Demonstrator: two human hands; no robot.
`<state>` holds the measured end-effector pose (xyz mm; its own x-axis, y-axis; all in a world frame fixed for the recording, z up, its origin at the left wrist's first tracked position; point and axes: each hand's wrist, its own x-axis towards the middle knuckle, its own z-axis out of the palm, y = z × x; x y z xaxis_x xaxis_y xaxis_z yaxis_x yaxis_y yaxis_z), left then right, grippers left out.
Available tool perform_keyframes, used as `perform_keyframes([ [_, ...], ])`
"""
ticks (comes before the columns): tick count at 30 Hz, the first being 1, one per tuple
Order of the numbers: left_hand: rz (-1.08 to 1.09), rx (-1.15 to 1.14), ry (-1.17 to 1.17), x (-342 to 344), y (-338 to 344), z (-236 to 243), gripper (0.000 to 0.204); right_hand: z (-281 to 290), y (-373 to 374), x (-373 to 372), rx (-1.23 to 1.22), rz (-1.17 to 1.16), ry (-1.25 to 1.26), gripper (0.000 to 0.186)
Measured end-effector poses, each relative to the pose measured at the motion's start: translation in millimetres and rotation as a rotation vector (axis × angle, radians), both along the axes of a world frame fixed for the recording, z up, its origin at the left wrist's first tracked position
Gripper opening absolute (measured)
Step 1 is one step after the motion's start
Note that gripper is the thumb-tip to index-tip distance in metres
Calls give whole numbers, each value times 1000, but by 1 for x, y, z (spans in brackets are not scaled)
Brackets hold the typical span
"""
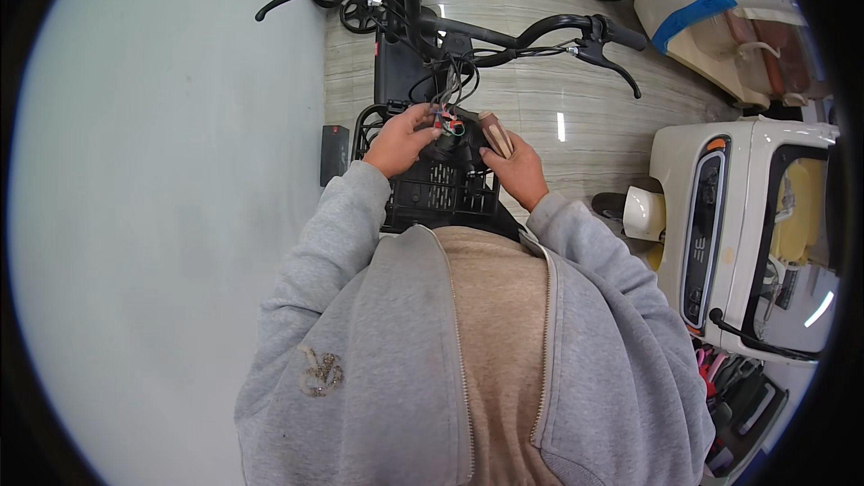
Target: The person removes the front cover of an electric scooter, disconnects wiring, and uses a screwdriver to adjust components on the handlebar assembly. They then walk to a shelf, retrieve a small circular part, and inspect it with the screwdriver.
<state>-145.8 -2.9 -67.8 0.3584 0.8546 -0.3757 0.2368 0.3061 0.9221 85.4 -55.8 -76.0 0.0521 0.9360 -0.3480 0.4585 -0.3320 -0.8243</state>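
Note:
My left hand point(403, 141) is at a bundle of dark wires point(454, 81) with red and green connectors point(450, 124), its thumb and fingers pinched on them. My right hand point(517, 169), just to the right, grips a brown, wooden-looking object point(495, 132) pointing up and away from me. Both hands are below the handlebar point(477, 36) of a black two-wheeled vehicle, over its slotted black plastic front basket or panel point(423, 198). The far ends of the wires and exactly what my left fingertips hold are partly hidden.
A pale wall point(162, 171) runs along the left, with a dark box point(335, 153) beside the vehicle. Cream vehicles point(684, 40) stand at upper and lower right on the tiled floor point(558, 90). The brake levers stick out either side of the handlebar.

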Motion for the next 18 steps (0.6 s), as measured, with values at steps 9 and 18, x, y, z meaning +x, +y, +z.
perform_keyframes([
  [9,-70,91,46,1,0,3,42,-32,10,1,112,11,22,59],
  [18,-135,280,298,7,10,11,35,-22,28,12,-276,-34,374,44],
])
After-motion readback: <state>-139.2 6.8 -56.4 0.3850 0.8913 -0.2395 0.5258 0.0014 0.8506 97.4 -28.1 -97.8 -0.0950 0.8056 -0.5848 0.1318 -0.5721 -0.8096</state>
